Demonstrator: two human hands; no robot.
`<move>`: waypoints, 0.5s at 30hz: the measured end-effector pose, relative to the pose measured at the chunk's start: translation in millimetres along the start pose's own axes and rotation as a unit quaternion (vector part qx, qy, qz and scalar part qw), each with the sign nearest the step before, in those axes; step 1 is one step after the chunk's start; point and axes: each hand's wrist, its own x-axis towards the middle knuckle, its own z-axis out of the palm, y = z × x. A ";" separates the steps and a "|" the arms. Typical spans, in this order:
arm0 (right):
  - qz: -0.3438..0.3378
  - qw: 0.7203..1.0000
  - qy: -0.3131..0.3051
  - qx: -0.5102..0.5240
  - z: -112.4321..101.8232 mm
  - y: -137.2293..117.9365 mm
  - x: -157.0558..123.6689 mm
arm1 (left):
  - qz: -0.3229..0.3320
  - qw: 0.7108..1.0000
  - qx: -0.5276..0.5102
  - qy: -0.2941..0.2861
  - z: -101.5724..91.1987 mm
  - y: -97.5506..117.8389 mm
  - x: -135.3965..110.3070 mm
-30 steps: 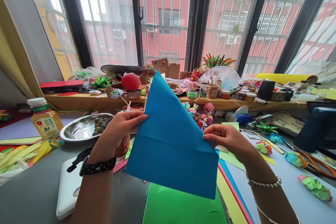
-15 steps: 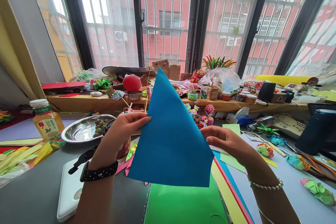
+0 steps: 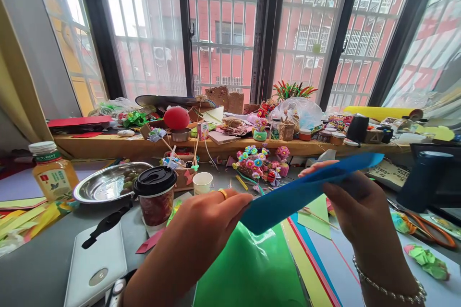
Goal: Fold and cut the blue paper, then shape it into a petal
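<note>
I hold a folded blue paper (image 3: 302,189) nearly flat in the air, tilted up towards the right. My left hand (image 3: 209,220) pinches its lower left end; a gold ring shows on one finger. My right hand (image 3: 355,204) grips the paper from behind near its right part, fingers curled round the edge. Below the paper lies a green sheet (image 3: 248,268) on a stack of coloured sheets (image 3: 306,254).
A lidded coffee cup (image 3: 156,194), a small white cup (image 3: 202,182), a steel bowl (image 3: 108,182) and a juice bottle (image 3: 52,172) stand at the left. A white device (image 3: 95,268) lies near me. Paper flowers (image 3: 261,160), scissors (image 3: 428,225) and a cluttered sill (image 3: 230,141) lie beyond.
The blue paper has swung from upright, facing me, down to nearly flat. My left hand moved right and lower; my right hand now holds it from behind. The cups came into view.
</note>
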 end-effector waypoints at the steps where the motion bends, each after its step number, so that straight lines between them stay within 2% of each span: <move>1: -0.003 1.000 0.012 -0.009 -1.1 0.3 -0.2 | 0.014 1.000 0.007 0.015 -1.2 -0.9 -1.0; 6: -0.048 0.998 0.028 -0.003 -1.5 4.9 1.9 | 0.064 0.992 0.045 0.104 -10.5 -5.2 -4.2; 10: -0.041 0.999 0.012 0.022 4.5 8.2 2.6 | 0.055 0.992 0.063 0.097 -18.1 -8.4 -7.0; 15: -0.011 0.999 -0.010 0.052 20.9 14.2 -0.6 | -0.002 0.994 0.078 0.076 -16.8 -15.4 -10.3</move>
